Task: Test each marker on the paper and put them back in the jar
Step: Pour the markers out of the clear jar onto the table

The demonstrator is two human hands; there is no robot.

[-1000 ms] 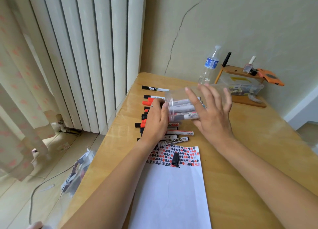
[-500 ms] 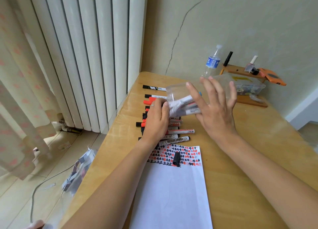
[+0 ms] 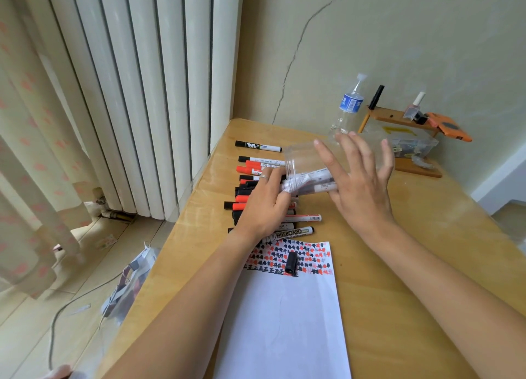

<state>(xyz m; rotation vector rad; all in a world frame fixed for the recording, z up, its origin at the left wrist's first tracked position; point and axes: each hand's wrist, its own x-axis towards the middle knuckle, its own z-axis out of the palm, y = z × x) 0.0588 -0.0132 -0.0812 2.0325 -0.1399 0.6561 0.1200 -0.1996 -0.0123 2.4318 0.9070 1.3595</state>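
A clear plastic jar [image 3: 301, 156] is tilted on its side above the table, mouth to the left. My right hand [image 3: 358, 191] holds it, fingers spread over its near side. A few white-barrelled markers [image 3: 316, 178] lie inside, ends at the mouth. My left hand [image 3: 264, 205] grips those ends at the jar's mouth, fingers curled. Beneath it lies a row of black-capped and red-capped markers [image 3: 247, 168]. The white paper [image 3: 284, 321] in front has red and black test marks along its top. A loose black cap [image 3: 291, 262] lies on them.
A single black marker [image 3: 257, 146] lies at the far end of the row. A water bottle [image 3: 348, 108], a wooden rack [image 3: 398, 117] and a clear box [image 3: 410, 145] stand at the back right. A white radiator [image 3: 142, 94] runs along the table's left edge.
The jar has lifted a little and tipped, and the markers inside have shifted toward its lower side. My left hand has stayed at the mouth.
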